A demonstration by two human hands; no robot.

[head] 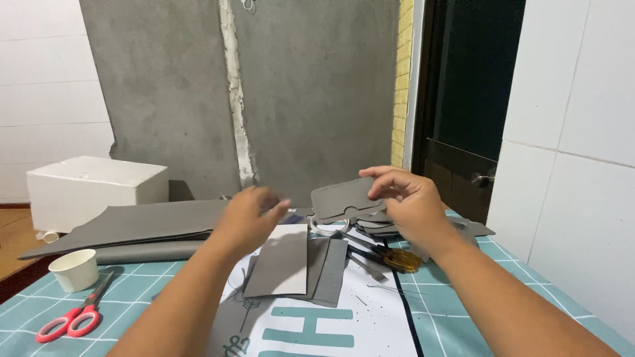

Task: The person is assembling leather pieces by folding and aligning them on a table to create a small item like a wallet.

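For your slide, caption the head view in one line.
Right hand holds a cut grey leather piece; left hand hovers over flat grey pieces.

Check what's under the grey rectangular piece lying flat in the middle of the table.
The grey rectangular piece overlaps a darker grey sheet on a white printed sheet. Whatever it covers beyond that is hidden.

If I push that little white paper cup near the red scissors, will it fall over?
Probably, yes. The paper cup looks thin and appears empty, so it is likely very light and would slide or tip at a nudge. It stands upright on the checked tablecloth, narrower at the base than the rim, so once tipped it would likely roll in a curve.
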